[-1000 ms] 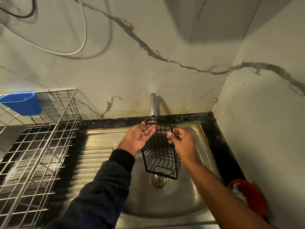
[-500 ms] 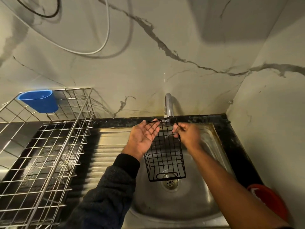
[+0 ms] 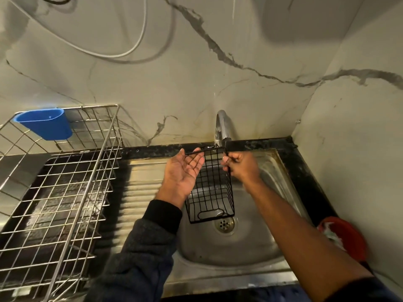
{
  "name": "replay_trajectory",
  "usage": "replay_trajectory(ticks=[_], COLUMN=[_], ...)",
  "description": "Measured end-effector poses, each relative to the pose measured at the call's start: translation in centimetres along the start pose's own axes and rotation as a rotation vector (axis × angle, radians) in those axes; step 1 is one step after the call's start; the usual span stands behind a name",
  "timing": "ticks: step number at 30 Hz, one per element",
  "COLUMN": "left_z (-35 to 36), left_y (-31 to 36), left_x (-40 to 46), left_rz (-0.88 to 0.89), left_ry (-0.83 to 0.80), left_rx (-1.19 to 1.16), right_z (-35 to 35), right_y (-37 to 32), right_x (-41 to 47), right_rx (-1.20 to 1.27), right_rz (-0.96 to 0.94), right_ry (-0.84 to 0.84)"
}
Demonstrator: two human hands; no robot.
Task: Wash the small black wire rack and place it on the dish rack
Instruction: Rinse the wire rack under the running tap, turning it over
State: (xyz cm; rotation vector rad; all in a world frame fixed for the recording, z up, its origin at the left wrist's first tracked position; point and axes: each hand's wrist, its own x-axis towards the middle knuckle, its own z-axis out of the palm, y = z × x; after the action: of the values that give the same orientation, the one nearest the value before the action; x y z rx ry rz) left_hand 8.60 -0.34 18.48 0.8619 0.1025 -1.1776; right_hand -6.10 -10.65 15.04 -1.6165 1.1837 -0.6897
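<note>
rack [image 3: 210,188] over sink [image 3: 272,171] | R hand [image 3: 238,167] pinches rim; L hand [image 3: 185,168] flat

Your black wire rack [image 3: 210,188] hangs over a steel-grey sink [image 3: 235,247]; beside it, a silver dish rack [image 3: 65,192], blue cup [image 3: 44,124], grey-veined white wall [image 3: 196,79].

Both hands up and out in front, left open, right pinching.

Left hand [image 3: 182,172] is palm-up, fingers straight and loosely spread, tips reaching forward, its forearm in a dark sleeve with a black cuff at the wrist. Just to its right, the right hand [image 3: 239,165] is curled tight, thumb and fingers [image 3: 227,160] pinching a thin black wire [image 3: 226,158], knuckles turned away, bare forearm running back and down toward the lower right.
</note>
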Motion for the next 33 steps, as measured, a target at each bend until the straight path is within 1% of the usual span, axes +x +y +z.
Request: replay_trajectory(ticks=[4, 9, 13, 18, 20, 22, 24, 25, 27, 29, 30, 31, 33], left_z=[-0.9, -2.0, -3.7, -4.8, -4.9, -4.9, -4.8, -4.8, -5.0, -5.0, -5.0, -4.8, -4.9], left_y=[-0.3, -0.3, -0.1, -0.2, -0.6, -1.1, -1.2, -1.2, -1.1, -0.8, -0.6, -0.3, 0.2], left_x=[-1.3, -3.0, -3.5, -3.6, -3.7, -4.1, -5.0, -5.3, -5.7, -6.2, -6.4, -6.7, -7.5], left_rz=[0.001, -0.030, -0.011, -0.040, -0.039, -0.008, 0.025, 0.030, 0.038, 0.044, 0.045, 0.049, 0.060], left_ry=[-0.006, -0.045, -0.064, 0.026, 0.061, 0.108, 0.128, 0.123, 0.107, 0.099, 0.097, 0.090, 0.059], left_rx=[0.015, 0.068, 0.207, 0.287, 0.315, 0.349, 0.328, 0.284, 0.211, 0.186, 0.172, 0.159, 0.163], right_z=[0.5, 1.3, 1.7, 1.8, 1.6, 1.1, 0.5, 0.3, -0.1, -0.7, -1.1, -1.3, -1.6], right_y=[0.2, 0.4, 0.9, 1.7, 2.0, 2.4, 2.9, 3.1, 3.6, 4.8, 5.5, 5.9, 6.4], right_x=[-1.7, -4.1, -7.4, -10.8, -12.1, -13.6, -15.2, -15.9, -16.8, -16.7, -16.3, -16.0, -15.2], right_rx=[-0.026, -0.123, -0.178, -0.237, -0.270, -0.259, -0.145, -0.052, 0.109, 0.138, 0.110, 0.084, 0.070], right_rz=[0.012, -0.009, -0.014, -0.088, -0.106, -0.093, -0.098, -0.098, -0.052, 0.040, 0.092, 0.147, 0.291], right_ry=[0.026, 0.106, 0.196, 0.221, 0.200, 0.101, 0.009, 0.015, 0.163, 0.351, 0.394, 0.382, 0.275])
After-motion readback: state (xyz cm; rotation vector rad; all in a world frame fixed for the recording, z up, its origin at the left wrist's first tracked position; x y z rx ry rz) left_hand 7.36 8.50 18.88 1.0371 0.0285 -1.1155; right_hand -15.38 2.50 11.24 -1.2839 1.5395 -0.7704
